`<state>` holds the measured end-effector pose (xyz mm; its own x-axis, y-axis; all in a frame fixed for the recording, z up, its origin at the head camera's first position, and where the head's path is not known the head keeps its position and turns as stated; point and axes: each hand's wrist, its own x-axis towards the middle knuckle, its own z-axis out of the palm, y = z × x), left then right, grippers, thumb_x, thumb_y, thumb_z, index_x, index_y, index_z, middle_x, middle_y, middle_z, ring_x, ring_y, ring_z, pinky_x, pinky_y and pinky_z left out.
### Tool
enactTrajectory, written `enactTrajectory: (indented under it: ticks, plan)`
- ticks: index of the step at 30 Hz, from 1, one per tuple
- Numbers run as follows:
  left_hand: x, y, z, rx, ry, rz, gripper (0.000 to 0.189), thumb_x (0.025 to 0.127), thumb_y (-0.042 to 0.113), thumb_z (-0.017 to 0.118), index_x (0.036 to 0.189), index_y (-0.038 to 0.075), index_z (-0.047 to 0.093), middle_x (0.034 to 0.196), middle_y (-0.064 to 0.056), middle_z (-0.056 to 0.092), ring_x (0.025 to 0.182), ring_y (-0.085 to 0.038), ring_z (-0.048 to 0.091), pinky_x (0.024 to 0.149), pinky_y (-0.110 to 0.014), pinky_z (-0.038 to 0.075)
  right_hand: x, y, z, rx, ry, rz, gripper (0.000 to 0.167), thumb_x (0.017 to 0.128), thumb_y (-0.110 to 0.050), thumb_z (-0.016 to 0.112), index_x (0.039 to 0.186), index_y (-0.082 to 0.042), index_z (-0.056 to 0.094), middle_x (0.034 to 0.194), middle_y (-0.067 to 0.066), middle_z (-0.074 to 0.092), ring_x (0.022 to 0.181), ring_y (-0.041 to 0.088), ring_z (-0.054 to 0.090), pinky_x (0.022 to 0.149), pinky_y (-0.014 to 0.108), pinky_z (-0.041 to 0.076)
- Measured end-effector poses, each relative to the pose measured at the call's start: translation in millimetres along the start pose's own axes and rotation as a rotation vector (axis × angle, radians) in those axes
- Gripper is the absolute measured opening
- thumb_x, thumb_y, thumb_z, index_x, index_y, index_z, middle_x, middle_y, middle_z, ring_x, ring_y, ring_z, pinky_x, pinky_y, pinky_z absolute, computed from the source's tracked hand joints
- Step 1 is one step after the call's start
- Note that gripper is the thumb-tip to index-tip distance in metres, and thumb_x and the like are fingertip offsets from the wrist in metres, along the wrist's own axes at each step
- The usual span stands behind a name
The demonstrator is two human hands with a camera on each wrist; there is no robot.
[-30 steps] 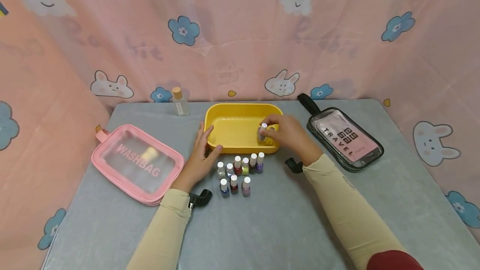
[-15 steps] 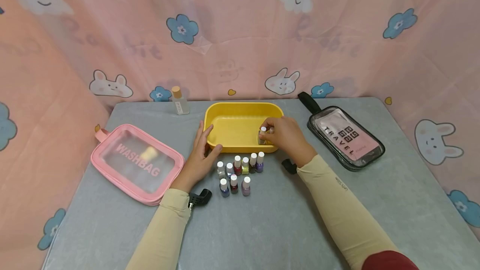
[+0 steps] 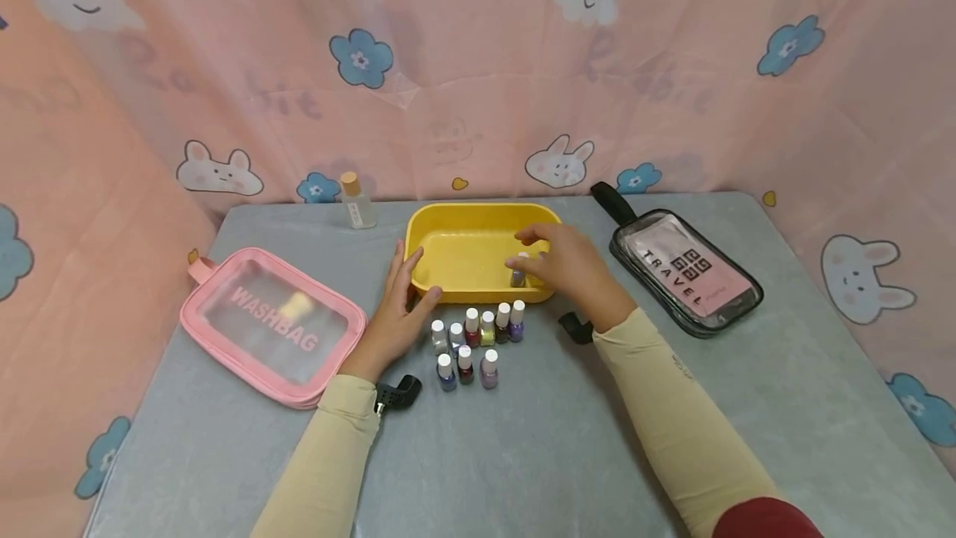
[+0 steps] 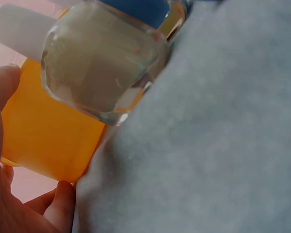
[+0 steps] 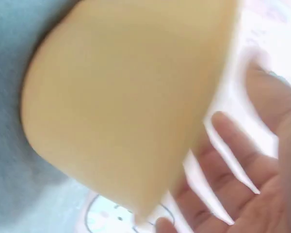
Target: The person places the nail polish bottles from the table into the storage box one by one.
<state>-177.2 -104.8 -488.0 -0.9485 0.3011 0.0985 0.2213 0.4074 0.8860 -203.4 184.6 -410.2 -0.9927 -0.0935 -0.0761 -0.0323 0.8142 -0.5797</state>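
Along the far edge of the desk [image 3: 523, 463], about midway between its corners, stands a yellow tray [image 3: 451, 260]. The left hand [image 3: 392, 318] rests against the tray's left end, fingers extended and touching it, thumb at the near left corner; it is not clenched. The right hand [image 3: 575, 274] hangs over the tray's right end, thumb and fingers parted, its grip released. Just under those fingertips a polish bottle [image 3: 519, 278] stands upright in the tray, toward the near right corner, its cap partly covered by the hand. Whether anything else stands beneath the palm is hidden.

Just outside the tray's near edge stand nine white-capped bottles [image 3: 472, 332], all upright: six close together behind, three in front, with the lilac one [image 3: 489, 372] set slightly apart.

Toward the desk's left edge, beside the left wrist, lies a pink bag [image 3: 274, 322] lettered WASHBAG. Toward the right edge a black-edged bag [image 3: 690, 272] lettered TRAVEL lies slantwise, its strap pointing at the far edge. Between the far left corner and the tray stands a glass bottle [image 3: 359, 210] with a wood-coloured cap. Behind the far edge hangs a pink curtain [image 3: 448, 106].
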Motion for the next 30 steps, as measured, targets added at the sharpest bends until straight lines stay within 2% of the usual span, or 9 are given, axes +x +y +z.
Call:
enactTrajectory:
  ticks: [3,5,9,12,17,22,30]
  plan:
    - [0.0,0.5,0.2,-0.007,0.002,-0.006,0.075,0.109,0.042,0.058,0.171,0.022,0.021,0.178,-0.003,-0.011,0.162,-0.029,-0.002,0.127,-0.057,0.013,-9.7,-7,-10,0.065,0.043,-0.044,0.055,0.099,-0.045,0.076,0.142,-0.013,0.066,0.144,0.009,0.063,0.132,0.034,0.053,0.113,0.055,0.044]
    - [0.2,0.4,0.1,-0.01,0.003,-0.008,0.074,0.109,0.042,0.058,0.171,0.022,0.021,0.178,-0.003,-0.011,0.162,-0.029,-0.002,0.127,-0.057,0.013,-18.8,-10,-14,0.139,0.062,-0.095,0.052,0.1,-0.04,0.075,0.143,-0.012,0.066,0.146,0.01,0.062,0.137,0.033,0.052,0.117,0.056,0.039]
    - [0.6,0.8,-0.3,-0.013,0.001,-0.007,0.074,0.11,0.04,0.058,0.171,0.022,0.021,0.178,-0.004,-0.011,0.162,-0.03,-0.001,0.127,-0.058,0.013,-41.9,-15,-12,0.292,0.065,-0.197,0.048,0.097,-0.027,0.081,0.139,-0.008,0.068,0.141,0.008,0.065,0.133,0.031,0.055,0.117,0.053,0.042]
    - [0.8,0.9,-0.6,-0.015,0.001,-0.001,0.074,0.109,0.039,0.058,0.171,0.022,0.021,0.178,-0.004,-0.011,0.162,-0.03,-0.001,0.127,-0.057,0.014,-58.5,-15,-2,0.351,0.036,-0.241,0.049,0.092,-0.023,0.086,0.136,-0.007,0.069,0.138,0.008,0.067,0.129,0.033,0.059,0.111,0.054,0.047]
    - [0.8,0.2,-1.2,-0.02,0.002,0.007,0.074,0.109,0.04,0.058,0.171,0.021,0.021,0.178,-0.003,-0.012,0.162,-0.03,-0.001,0.127,-0.056,0.015,-72.5,-5,18,0.432,-0.025,-0.235,0.055,0.087,-0.018,0.091,0.135,-0.004,0.069,0.137,0.01,0.067,0.127,0.036,0.063,0.106,0.054,0.051]
    - [0.1,1.0,-1.3,-0.006,0.001,0.0,0.075,0.109,0.041,0.058,0.171,0.021,0.021,0.178,-0.003,-0.011,0.162,-0.031,-0.001,0.127,-0.058,0.013,-76.5,8,32,0.53,-0.041,-0.198,0.051,0.089,-0.01,0.088,0.134,0.0,0.066,0.136,0.014,0.067,0.126,0.036,0.063,0.105,0.052,0.052]
    - [-0.4,1.9,0.2,0.002,0.004,-0.009,0.074,0.109,0.043,0.058,0.171,0.022,0.021,0.178,-0.005,-0.01,0.162,-0.03,-0.001,0.126,-0.06,0.012,-83.4,12,36,0.543,-0.014,-0.186,0.049,0.088,-0.009,0.088,0.132,-0.003,0.068,0.134,0.013,0.067,0.121,0.035,0.066,0.102,0.049,0.055]
